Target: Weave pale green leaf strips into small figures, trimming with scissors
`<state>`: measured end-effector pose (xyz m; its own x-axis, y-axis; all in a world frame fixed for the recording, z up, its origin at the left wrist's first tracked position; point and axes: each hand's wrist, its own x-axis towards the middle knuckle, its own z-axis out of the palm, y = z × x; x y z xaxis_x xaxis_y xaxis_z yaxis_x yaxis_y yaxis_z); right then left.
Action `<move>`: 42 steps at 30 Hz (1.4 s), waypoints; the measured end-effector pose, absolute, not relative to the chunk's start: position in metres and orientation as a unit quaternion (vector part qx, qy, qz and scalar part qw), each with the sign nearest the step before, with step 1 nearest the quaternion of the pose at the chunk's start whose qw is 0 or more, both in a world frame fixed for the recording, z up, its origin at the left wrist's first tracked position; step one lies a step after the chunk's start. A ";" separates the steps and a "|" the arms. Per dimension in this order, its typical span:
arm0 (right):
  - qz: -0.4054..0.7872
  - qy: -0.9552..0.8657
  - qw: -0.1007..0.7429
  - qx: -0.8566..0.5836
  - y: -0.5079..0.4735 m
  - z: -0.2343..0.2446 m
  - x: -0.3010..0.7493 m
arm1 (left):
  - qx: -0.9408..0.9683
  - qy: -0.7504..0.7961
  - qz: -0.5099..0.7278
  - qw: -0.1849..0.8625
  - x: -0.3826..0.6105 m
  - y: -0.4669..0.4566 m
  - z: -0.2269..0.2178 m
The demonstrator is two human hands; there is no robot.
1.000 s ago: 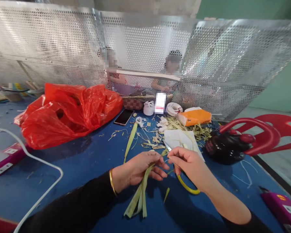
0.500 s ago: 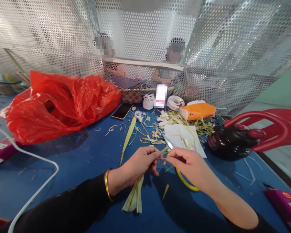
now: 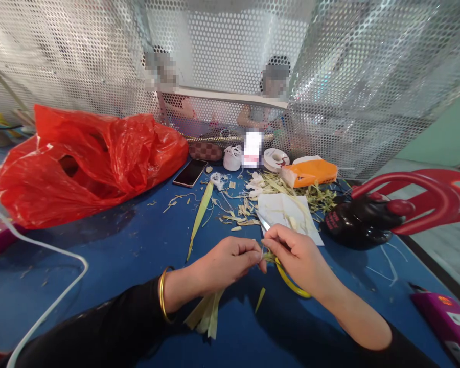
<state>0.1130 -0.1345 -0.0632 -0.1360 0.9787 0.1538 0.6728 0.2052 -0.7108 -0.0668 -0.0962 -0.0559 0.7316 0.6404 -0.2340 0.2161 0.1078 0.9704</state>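
Note:
My left hand (image 3: 228, 263) is closed around a bundle of pale green dried husk strips (image 3: 208, 314), whose flared ends hang out below the palm. Short greenish ends (image 3: 269, 256) show at the other side, by the fingertips. A thin white thread (image 3: 262, 250) runs at the bundle between both hands. Thumb and forefinger of my right hand (image 3: 301, 260) are pinched on the thread. Under the right hand lie scissors with yellow handles (image 3: 293, 286), partly hidden. A long husk leaf (image 3: 202, 212) lies flat ahead of my left hand, and a small green scrap (image 3: 259, 300) below.
Left is a red plastic bag (image 3: 88, 163) near a white cable (image 3: 53, 248). Behind lie a phone (image 3: 190, 173), a thread ball (image 3: 232, 158), a ribbon spool (image 3: 275, 159) and an orange packet (image 3: 312, 173). Right: white paper (image 3: 279, 207), black bottle (image 3: 352, 225), purple box (image 3: 446, 319).
My right hand has moved slightly up and left, closer to the left fingertips. The left hand has turned a little, with the bundle's ends shifting left. The whole view has shifted slightly.

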 end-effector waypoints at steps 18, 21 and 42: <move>-0.006 -0.851 0.317 -0.420 -0.135 -0.061 0.111 | 0.629 0.331 0.097 0.697 -0.068 -0.095 -0.064; 0.080 -0.799 0.311 -0.508 -0.136 -0.062 0.114 | 0.621 0.323 0.100 0.707 -0.068 -0.095 -0.063; 0.605 -0.441 0.416 -0.516 -0.129 -0.071 0.104 | 0.563 0.265 0.231 0.748 -0.067 -0.095 -0.060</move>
<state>0.1039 -0.1285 -0.0710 -0.1217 0.9587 -0.2571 -0.0491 -0.2645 -0.9631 -0.0674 -0.0947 -0.0598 0.7522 0.6448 -0.1357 -0.0474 0.2584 0.9649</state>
